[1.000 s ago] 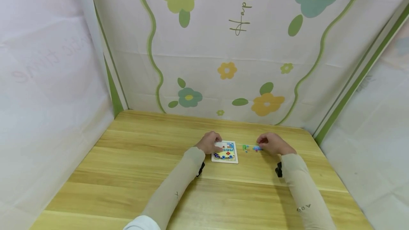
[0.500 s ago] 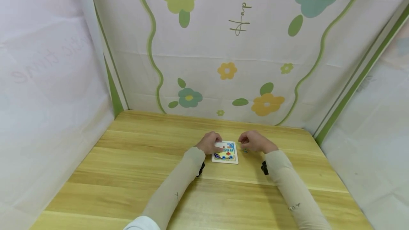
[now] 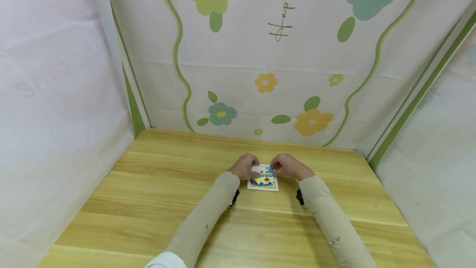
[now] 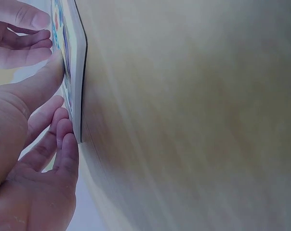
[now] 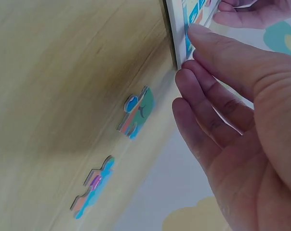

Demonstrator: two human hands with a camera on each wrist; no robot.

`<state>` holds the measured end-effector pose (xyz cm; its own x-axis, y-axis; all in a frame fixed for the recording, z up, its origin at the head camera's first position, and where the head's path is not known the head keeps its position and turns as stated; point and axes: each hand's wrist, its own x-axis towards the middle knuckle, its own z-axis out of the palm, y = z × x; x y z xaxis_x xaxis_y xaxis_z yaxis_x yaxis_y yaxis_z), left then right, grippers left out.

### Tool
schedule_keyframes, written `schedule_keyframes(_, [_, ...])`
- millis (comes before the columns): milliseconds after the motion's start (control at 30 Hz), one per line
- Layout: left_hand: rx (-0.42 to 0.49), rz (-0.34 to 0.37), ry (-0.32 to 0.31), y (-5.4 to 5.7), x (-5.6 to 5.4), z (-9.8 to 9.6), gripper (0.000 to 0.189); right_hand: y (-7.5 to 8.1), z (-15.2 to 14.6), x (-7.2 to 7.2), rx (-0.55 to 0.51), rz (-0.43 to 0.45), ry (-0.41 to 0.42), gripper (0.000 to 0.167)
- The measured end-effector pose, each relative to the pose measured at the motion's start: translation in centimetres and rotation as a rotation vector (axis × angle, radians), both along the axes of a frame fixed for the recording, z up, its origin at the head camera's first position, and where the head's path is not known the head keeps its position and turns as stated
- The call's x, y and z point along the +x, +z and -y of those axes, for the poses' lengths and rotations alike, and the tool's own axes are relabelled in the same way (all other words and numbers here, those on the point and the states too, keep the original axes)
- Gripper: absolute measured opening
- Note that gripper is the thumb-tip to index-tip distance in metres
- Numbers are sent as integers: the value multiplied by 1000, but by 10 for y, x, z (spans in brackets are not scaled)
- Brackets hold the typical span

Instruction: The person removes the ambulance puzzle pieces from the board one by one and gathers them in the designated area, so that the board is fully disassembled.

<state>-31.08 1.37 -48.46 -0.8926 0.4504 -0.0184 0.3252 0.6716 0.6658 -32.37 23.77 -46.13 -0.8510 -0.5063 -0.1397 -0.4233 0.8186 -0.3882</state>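
A jigsaw puzzle board [image 3: 262,189] with a white border and an ambulance picture lies on the table. My left hand [image 3: 244,167] holds its left side, thumb pressed on the face and curled fingers along the edge in the left wrist view. My right hand [image 3: 289,166] is at the top right corner; in the right wrist view its thumb tip [image 5: 198,31] rests on the board's face while the bent fingers meet the edge. I cannot tell whether a small piece sits under that thumb. A green puzzle piece [image 5: 143,111] and a blue-and-pink puzzle piece [image 5: 93,190] lie beside the right hand.
The board and pieces lie on a wood-grain table [image 3: 230,235]. A white cloth wall with flowers [image 3: 238,53] rises behind the table's back edge, and further cloth walls stand at left and right. In the head view the right hand hides the loose pieces.
My right hand has moved left from beside the loose pieces to the board's top right corner. My left hand has stayed on the board's left side.
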Motion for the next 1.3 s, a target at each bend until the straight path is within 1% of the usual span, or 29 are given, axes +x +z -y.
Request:
schedule_keyframes(300, [0, -2, 2, 0, -2, -2, 37, 11, 6, 1, 64, 37, -11, 13])
schedule_keyframes(400, [0, -2, 2, 0, -3, -3, 38, 14, 7, 1, 72, 45, -17, 13])
schedule_keyframes(633, [-8, 2, -17, 2, -6, -3, 39, 16, 9, -6, 52, 66, -19, 9])
schedule_keyframes(833, [-48, 1, -45, 9, -5, -6, 40, 17, 9, -7, 31, 89, -46, 8])
schedule_keyframes(967, [-77, -11, -60, 11, -4, -11, 40, 15, 9, -7, 14, 99, -47, 9])
schedule_keyframes(1100, [-97, -26, -75, 7, -5, -18, 40, 12, 10, -8, 2, 96, -45, 9])
schedule_keyframes(1300, [-76, -49, -93, -2, -10, -24, 40, 9, 10, -7, -18, 76, -30, 7])
